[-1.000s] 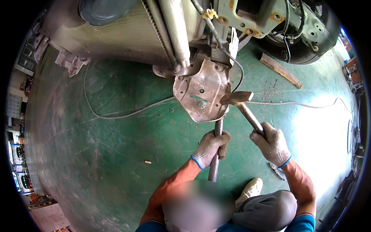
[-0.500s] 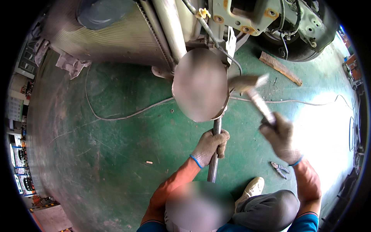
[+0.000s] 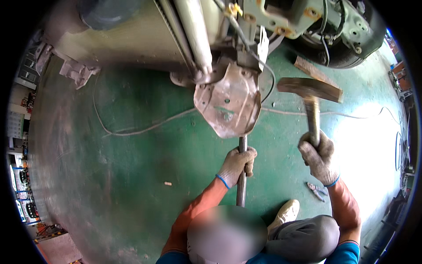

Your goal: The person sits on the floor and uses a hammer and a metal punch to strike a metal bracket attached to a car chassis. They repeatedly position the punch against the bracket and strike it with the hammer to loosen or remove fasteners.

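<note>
My left hand (image 3: 238, 162), in a knitted work glove, is closed around a grey metal bar (image 3: 242, 187). The bar's far end passes under a bent, beige sheet-metal bracket (image 3: 227, 101) on the vehicle's body, so its tip is hidden. Off to the right, my gloved right hand (image 3: 319, 157) grips the handle of a hammer (image 3: 310, 89). Its long, worn head is raised to the right of the bracket, apart from it. A blurred patch covers the bar's near end.
A damaged vehicle body (image 3: 145, 42) spans the far side, with a wheel (image 3: 325, 55) at upper right. Pliers (image 3: 316, 192) lie on the green floor near my shoe (image 3: 288, 212). A wooden block (image 3: 314, 71) and a thin cable (image 3: 145, 132) lie farther off.
The hammer has swung right, away from the bracket, and its head has turned more level. My left hand keeps its hold on the bar, nearly in place.
</note>
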